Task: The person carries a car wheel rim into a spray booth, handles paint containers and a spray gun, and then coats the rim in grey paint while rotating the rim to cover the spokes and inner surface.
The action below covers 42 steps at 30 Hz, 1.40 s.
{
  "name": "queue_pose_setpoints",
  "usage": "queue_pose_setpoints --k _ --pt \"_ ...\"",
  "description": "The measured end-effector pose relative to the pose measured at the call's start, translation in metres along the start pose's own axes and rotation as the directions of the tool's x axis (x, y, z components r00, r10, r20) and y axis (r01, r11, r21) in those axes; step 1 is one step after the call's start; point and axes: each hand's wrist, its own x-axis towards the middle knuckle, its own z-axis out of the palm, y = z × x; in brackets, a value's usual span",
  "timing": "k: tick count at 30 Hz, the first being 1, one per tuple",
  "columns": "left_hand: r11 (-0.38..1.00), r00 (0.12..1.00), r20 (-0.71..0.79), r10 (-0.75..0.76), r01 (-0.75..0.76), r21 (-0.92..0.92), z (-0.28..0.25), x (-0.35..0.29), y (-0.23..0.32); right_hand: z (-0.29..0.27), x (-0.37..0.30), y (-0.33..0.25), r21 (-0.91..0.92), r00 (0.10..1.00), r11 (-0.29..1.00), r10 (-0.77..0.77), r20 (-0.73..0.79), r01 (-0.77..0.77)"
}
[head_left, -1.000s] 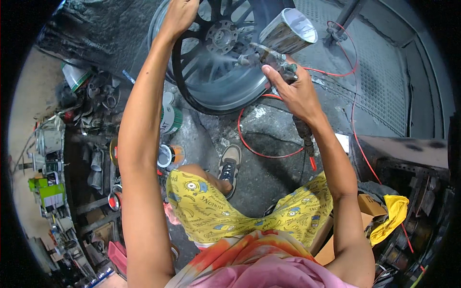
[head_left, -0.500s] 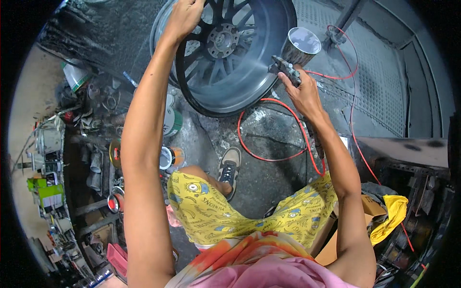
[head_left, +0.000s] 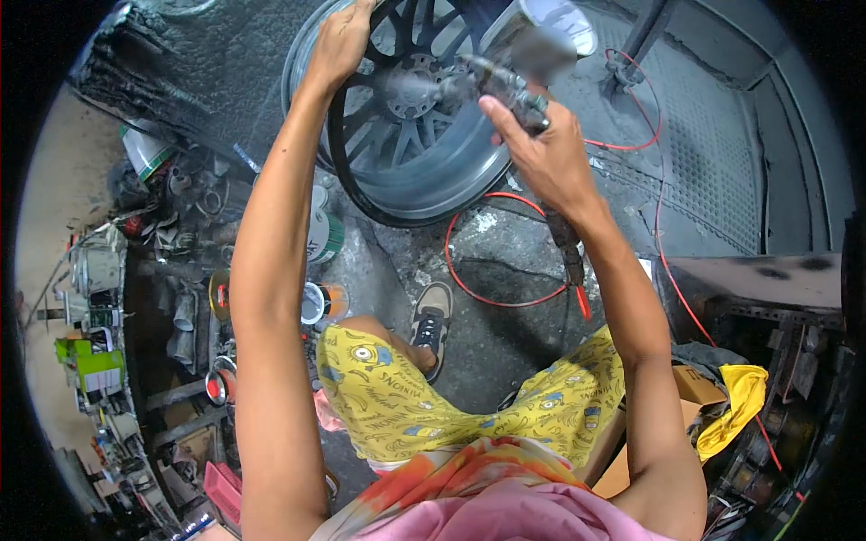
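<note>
A multi-spoke wheel rim, dark at the spokes and greyish along its inner barrel, stands tilted at the top of the view. My left hand grips its upper left edge, with the fingertips running off the top of the picture. My right hand is wrapped round a spray gun with a large cup at its front. A pale mist leaves the nozzle and spreads leftward over the hub and spokes. From the gun's handle a red air hose drops and loops on the floor.
Paint cans and an orange-sided container stand left of my foot. A cluttered shelf lies at far left. At right are a post, cardboard and a yellow cloth.
My right hand has brought the spray gun up and left, so its mist now falls on the hub rather than the lower right barrel. My left hand stays on the rim, shifted slightly.
</note>
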Motion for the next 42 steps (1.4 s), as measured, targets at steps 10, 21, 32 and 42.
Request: queue_pose_setpoints --k 10,21,32,42 --pt "0.998 1.000 -0.010 -0.022 0.023 0.055 0.003 0.000 0.000 -0.014 0.010 -0.012 -0.119 0.989 0.993 -0.012 -0.149 -0.006" --pt "0.996 0.996 -0.004 -0.086 0.086 0.023 0.001 -0.005 -0.005 -0.003 0.004 -0.023 0.063 0.999 0.997 0.037 0.019 -0.038" --pt "0.998 0.998 -0.027 -0.053 0.053 0.030 0.004 0.001 -0.018 -0.066 0.034 0.029 -0.382 0.902 0.921 -0.229 -0.367 0.079" --pt "0.991 0.994 0.009 -0.109 0.108 0.079 0.002 0.005 -0.008 -0.090 -0.008 0.077 -0.393 0.964 0.884 0.265 -0.021 -0.251"
